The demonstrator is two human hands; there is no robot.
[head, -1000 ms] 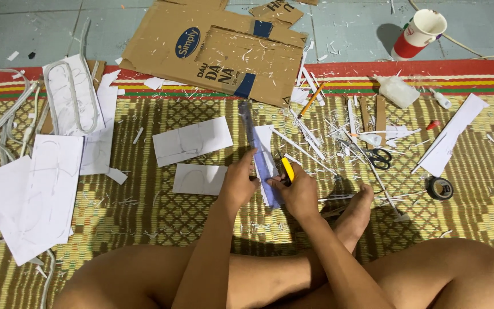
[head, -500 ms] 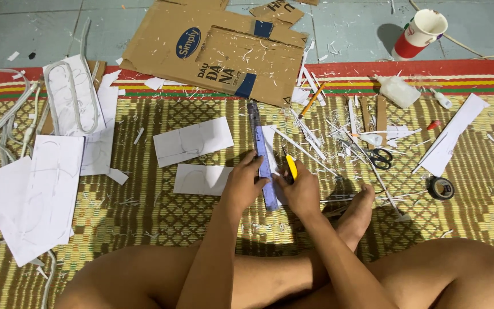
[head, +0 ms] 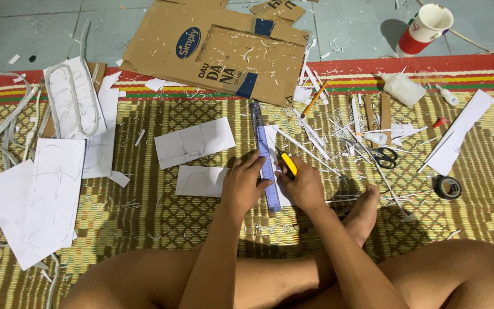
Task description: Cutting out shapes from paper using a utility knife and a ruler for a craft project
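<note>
Down on the woven mat (head: 144, 223), a person sits cross-legged among paper scraps. Their left hand (head: 242, 186) lies flat on a blue ruler (head: 265, 163), fingers (head: 253, 165) spread and pressing it onto a white sheet (head: 284, 197) just in front of their shins. Their right hand (head: 304, 186) is closed around a yellow utility knife (head: 286, 163), pinching it like a pen with its tip against the ruler's right edge.

By my reading, a straight cut along the ruler is in hand, with the blade near the middle of the ruler's length. Drawing it on toward the body would call for steady downward pressure from the left hand so the ruler does not slip, and for keeping those fingertips clear of the edge.

At the far edge of the mat, partly on the tiled floor (head: 350, 28), lies a flattened brown cardboard box (head: 224, 51) bearing a blue oval label, dark printed lettering and blue tape at two corners. To its right stands a red-and-white paper cup (head: 424, 27). A pale, translucent glue bottle (head: 402, 88) lies on the mat's red border. Black-handled scissors (head: 381, 155) rest among white strips to the right of the knife, and a dark tape roll (head: 447, 186) sits further right. Two cut white rectangles (head: 195, 143) lie just left of the ruler, and larger white sheets (head: 35, 200) are stacked at the far left.
</note>
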